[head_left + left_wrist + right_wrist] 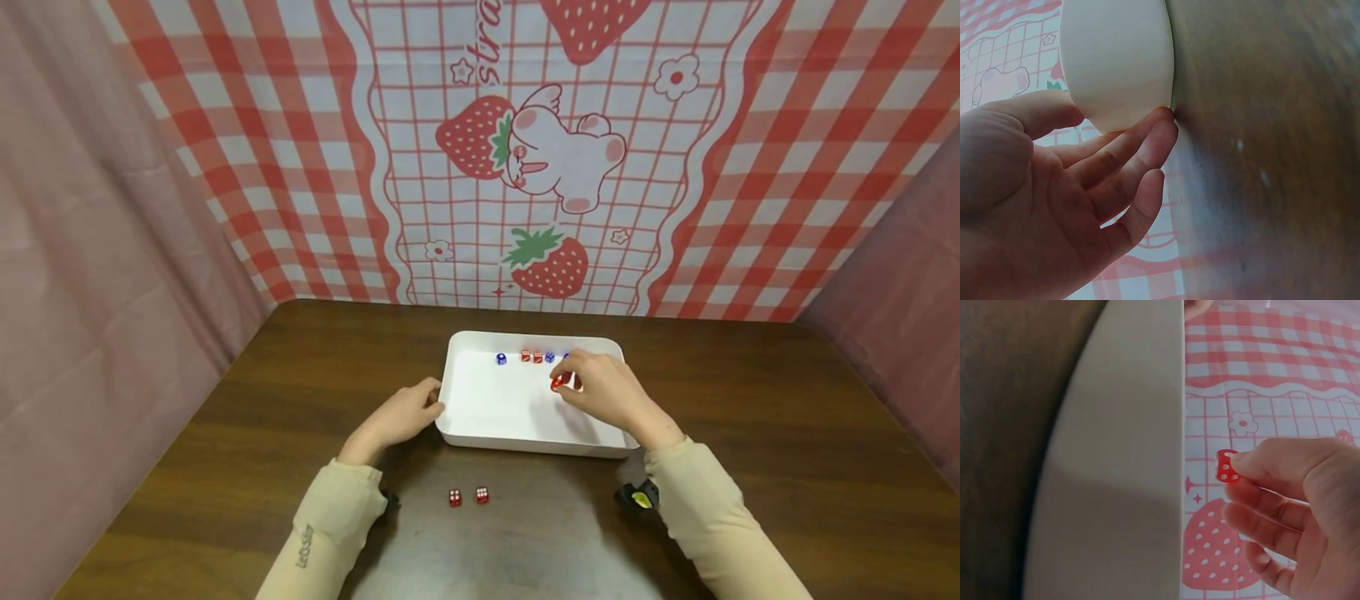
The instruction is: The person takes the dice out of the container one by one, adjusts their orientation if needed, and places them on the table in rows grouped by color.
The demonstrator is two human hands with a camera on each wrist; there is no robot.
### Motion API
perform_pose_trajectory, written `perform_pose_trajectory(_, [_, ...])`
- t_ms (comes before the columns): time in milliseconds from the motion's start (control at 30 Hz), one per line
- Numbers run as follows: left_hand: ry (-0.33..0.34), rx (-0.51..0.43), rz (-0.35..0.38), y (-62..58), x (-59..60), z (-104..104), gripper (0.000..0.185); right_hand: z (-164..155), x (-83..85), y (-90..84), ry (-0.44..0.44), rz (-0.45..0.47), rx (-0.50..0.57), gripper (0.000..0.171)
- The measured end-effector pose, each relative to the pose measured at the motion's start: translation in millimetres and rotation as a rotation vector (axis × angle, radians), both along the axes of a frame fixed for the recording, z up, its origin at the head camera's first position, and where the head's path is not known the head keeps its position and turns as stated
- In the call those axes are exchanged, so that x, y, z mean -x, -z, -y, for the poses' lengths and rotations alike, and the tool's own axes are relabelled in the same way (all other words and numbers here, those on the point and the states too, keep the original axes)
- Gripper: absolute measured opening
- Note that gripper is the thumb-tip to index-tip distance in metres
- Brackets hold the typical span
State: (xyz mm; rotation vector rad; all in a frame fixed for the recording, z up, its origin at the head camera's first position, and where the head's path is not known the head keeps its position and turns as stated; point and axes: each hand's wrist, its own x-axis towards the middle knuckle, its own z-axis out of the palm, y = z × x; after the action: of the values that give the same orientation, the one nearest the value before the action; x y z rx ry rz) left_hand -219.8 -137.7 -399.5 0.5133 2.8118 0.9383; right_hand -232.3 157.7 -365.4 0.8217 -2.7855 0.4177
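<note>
Strawberry-print cloth backed a brown table (750, 433). One red die (557, 382) sat pinched in the right hand (611, 393), its grip narrow, above a white tray (480, 417). At nine o'clock, the left hand (397, 417) touched the tray's edge with relaxed fingers. Two red dice (468, 497) lay at six o'clock.

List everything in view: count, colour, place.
White rectangular plastic tray: 1, white, centre of the table.
Red dice on the table: 2, red with white pips, side by side in front of the tray.
Red dice in the tray: 2, red, by the far wall.
Blue dice in the tray: at least 2, blue, same far row; one more may be hidden behind the right hand.
Pinched red die: 1, red, in the fingertips above the tray.
Dark brown wooden table: 1.
Strawberry-print checked backdrop: 1, red and white, behind the table.
Left hand: touches the tray's left edge.
Right hand: pinches the die.
</note>
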Motion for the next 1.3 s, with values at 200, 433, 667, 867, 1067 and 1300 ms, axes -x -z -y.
perform_pose_trajectory(200, [-0.001, -0.002, 0.003, -0.5, -0.1, -0.7, 0.022, 3.7, -7.8, 5.1, -0.023, -0.096, 0.004, 0.011])
perform_pose_trajectory(433, [-0.003, 0.003, 0.004, -1.3, -0.4, -0.8, 0.023, 6.9, -13.6, 5.1, -0.034, -0.122, 0.024, 0.01])
perform_pose_trajectory(667, [-0.014, 0.013, -0.004, -2.2, -0.1, -1.8, 0.023, 10.4, -18.6, 5.1, -0.05, -0.128, 0.02, 0.01])
perform_pose_trajectory(867, [-0.018, 0.015, -0.003, -2.6, -0.2, -2.0, 0.023, 11.5, -23.7, 5.7, -0.051, -0.132, 0.024, 0.011])
perform_pose_trajectory(1067, [-0.015, 0.007, 0.002, -2.4, -0.3, -2.3, 0.023, 12.6, -28.1, 7.2, -0.069, -0.127, 0.025, 0.013])
perform_pose_trajectory(1300, [-0.016, 0.008, 0.015, -2.9, -0.8, -2.6, 0.025, 16.3, -31.5, 6.6, -0.09, -0.129, 0.036, 0.015])
